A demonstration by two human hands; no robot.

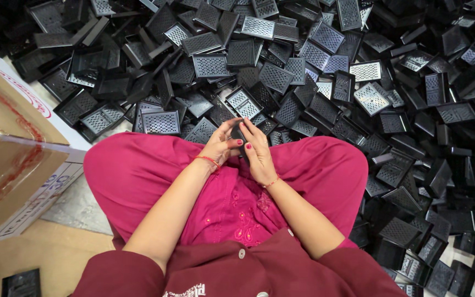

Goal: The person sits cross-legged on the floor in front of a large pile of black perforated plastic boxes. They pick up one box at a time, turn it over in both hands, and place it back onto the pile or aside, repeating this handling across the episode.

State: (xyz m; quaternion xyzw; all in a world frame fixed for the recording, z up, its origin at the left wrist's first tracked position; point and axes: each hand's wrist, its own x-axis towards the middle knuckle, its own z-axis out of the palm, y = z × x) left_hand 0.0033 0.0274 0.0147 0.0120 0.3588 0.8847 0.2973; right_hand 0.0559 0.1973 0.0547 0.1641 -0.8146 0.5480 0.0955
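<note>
Both hands meet over the lap, just in front of the crossed legs in pink trousers (138, 170); the left hand (221, 146) and the right hand (257, 151) are closed together around one small black plastic piece (239, 135), of which only a dark sliver shows between the fingers; its exact shape there cannot be told, though it appears to match the loose parts ahead. The left hand curls over it from the left side with fingers bent inward; the right hand lies flatter along its right edge, fingertips reaching to the top. Spread across the floor in front and to the right lies a large heap of black perforated plastic covers (281, 71), shallow rectangular shells with grid-pattern faces, tumbled at all angles and touching one another; a cardboard box (12, 159) stands to the left, near the knee. Judged by appearance, such a piece is light, rigid and thin-walled, with a smooth moulded finish that may slip; the perforated face looks the weaker area, so the solid side rims seem the sound place to grip.
</note>
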